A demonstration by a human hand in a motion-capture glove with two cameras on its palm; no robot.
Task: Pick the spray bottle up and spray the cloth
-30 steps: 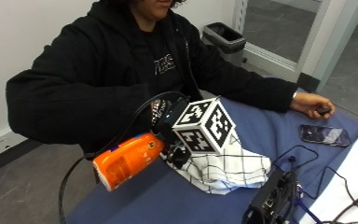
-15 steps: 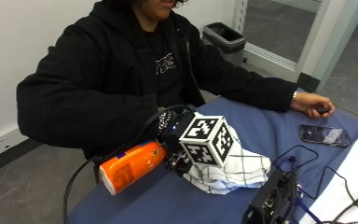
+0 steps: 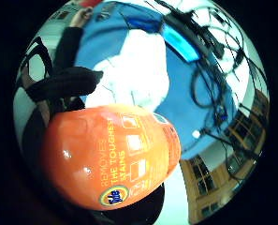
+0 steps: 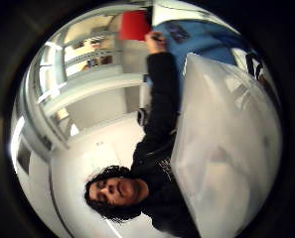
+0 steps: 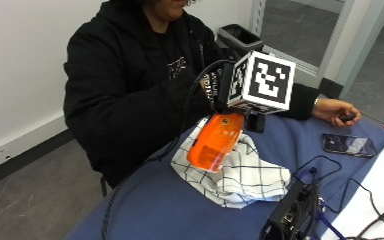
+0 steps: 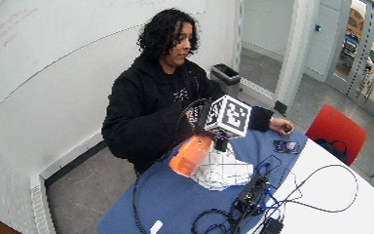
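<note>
Since the earlier outside frames, gloved right hand (image 5: 226, 102) has lifted the orange plastic spray bottle (image 5: 213, 142) from low beside the person's lap, over the table's near edge, to hanging above the white cloth w/ thin black grid lines (image 5: 242, 172). Bottle's now nearly upright, base tilted toward the table edge, top end up in the hand (fingers mostly hidden behind the marker rig, but they're wrapped round the bottle's neck). Little-finger palm view: orange body (image 3: 111, 159) fills much of it, label text showing, cloth (image 3: 136, 70) beyond on the blue tablecloth (image 3: 194, 112). Cloth lies crumpled on the blue-covered table (image 5: 179, 215). Bare left hand (image 5: 336, 111) rests on the table's far side, near a dark smartphone (image 5: 348, 145). Black electronics box w/ cables (image 5: 292, 215) sits just beside the cloth.
</note>
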